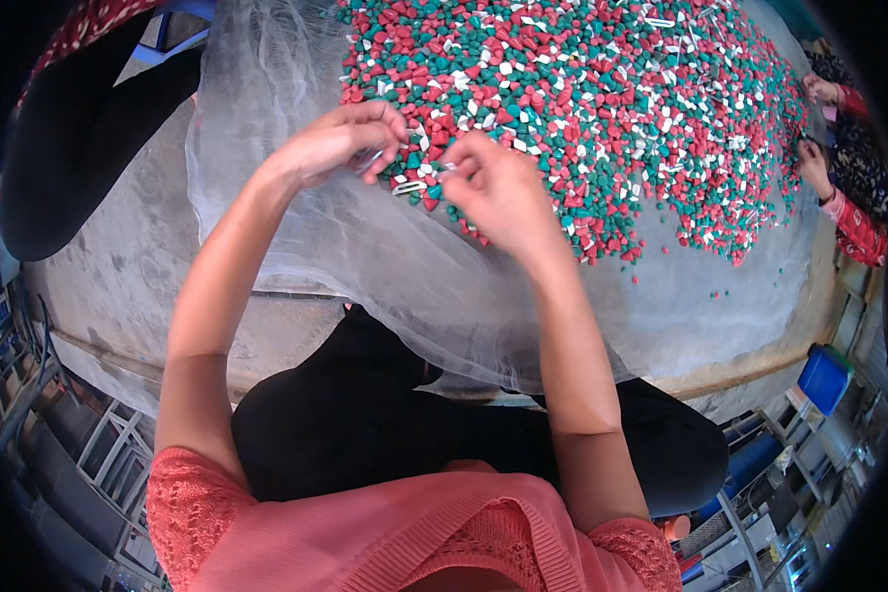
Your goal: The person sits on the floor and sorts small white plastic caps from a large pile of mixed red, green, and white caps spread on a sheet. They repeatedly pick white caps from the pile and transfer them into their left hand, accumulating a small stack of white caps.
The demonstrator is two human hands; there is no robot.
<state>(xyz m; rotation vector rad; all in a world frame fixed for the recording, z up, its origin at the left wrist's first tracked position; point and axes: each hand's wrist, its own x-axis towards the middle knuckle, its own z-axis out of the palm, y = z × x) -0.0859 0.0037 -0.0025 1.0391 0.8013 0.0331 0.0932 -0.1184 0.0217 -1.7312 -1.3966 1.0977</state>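
Small red, green and white pieces [582, 109], many of them cone-shaped, lie in a wide heap on a sheer whitish mesh cloth [266, 212]. Over the heap's near left edge my left hand [345, 143] is closed, fingers curled, with something clear and shiny by the fingertips, blurred. My right hand [503, 192] hovers just to its right, thumb and forefinger pinched together; a tiny whitish bit shows at the tips, too small to name. Between the two hands, a white looped piece [408, 187] rests on the heap's edge.
The cloth covers a grey surface [701, 316] in front of my knees. At the far right, another person's hands [814, 168] touch the heap's edge. A dark-clothed leg [69, 148] is at the upper left. A blue container [825, 379] stands at lower right.
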